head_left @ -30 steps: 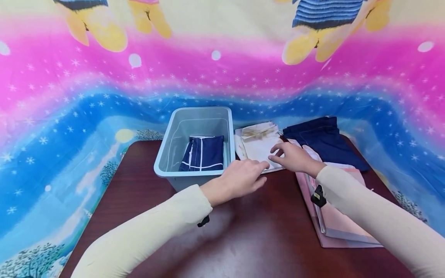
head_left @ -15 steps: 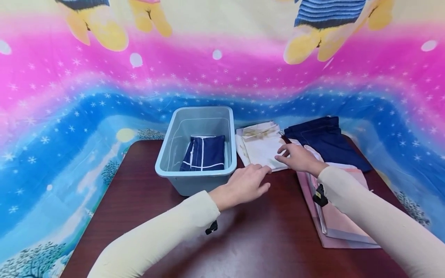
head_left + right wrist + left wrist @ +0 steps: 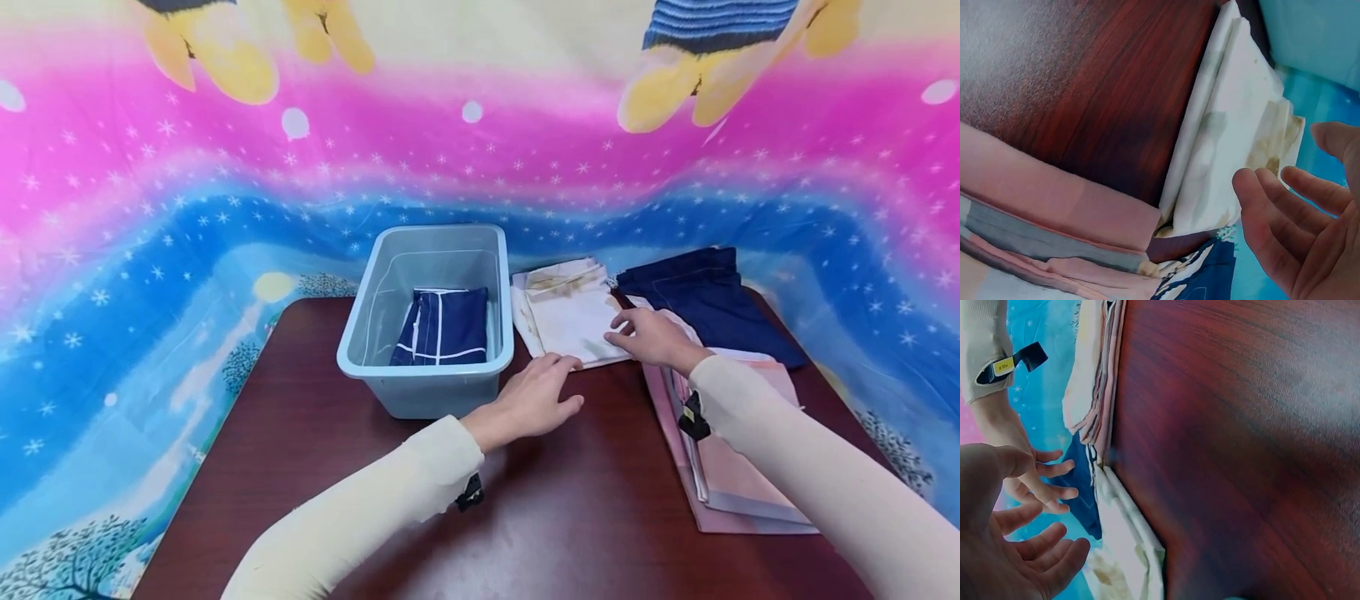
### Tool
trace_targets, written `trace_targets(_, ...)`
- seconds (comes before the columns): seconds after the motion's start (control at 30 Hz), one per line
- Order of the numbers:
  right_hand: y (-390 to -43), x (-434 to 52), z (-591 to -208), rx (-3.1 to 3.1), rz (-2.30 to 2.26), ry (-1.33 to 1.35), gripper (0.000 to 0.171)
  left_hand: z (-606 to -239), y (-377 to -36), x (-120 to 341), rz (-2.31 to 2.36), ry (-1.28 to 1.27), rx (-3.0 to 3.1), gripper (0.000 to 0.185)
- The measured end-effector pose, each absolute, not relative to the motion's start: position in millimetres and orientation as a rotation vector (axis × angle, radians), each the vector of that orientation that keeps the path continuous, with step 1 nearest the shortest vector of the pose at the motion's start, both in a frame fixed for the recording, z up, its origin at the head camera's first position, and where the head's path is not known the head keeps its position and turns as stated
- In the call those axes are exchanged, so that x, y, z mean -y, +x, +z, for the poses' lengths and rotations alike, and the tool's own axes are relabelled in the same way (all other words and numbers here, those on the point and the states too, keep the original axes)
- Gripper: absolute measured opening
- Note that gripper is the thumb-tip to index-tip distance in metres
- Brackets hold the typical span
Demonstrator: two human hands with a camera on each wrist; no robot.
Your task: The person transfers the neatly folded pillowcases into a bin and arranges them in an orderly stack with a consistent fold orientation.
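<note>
Folded white cloth (image 3: pixel 573 317) lies on desk (image 3: pixel 570 508), just right of blue bin (image 3: pixel 429 323), left of navy garment (image 3: pixel 701 300).

Left hand (image 3: pixel 536 398) released, fingertips at cloth's near edge. Right hand (image 3: pixel 651 335) released too, flat on far-right corner — nothing gripped.

Risks:
- lifting by edges only — folds may sag open
- neighbouring pink stack (image 3: pixel 731 467) touches cloth, could drag along
- bin already holds navy folded piece (image 3: pixel 442 327); careless drop may rumple it
</note>
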State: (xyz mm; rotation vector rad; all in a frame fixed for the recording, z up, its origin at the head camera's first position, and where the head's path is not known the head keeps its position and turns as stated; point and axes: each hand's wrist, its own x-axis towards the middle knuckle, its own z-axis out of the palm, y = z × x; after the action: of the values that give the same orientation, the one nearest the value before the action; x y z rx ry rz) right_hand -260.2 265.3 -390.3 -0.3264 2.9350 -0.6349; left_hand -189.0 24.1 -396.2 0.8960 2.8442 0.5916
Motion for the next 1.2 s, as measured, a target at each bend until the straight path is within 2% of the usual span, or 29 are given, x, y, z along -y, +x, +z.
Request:
trace_targets(0.43, -265.7, -273.8, -407.9, -2.903, -0.692, -0.265, 0.045, -420.0, -193.1, -27.4, 0.810, 0.709, -2.755, 0.049)
trace_targets(0.97, -272.6, -286.5, -417.2, -2.870, -0.759, -0.158, 0.067, -442.3, -212.7, -33.2, 1.131, 0.478, -2.696, 0.053)
trace_targets(1.2, -280.7, -296.5, -423.3, -2.739, -0.929, -0.152, 0.072, -448.7, -221.5, -36.2, 1.214, 0.418, -2.639, 0.057)
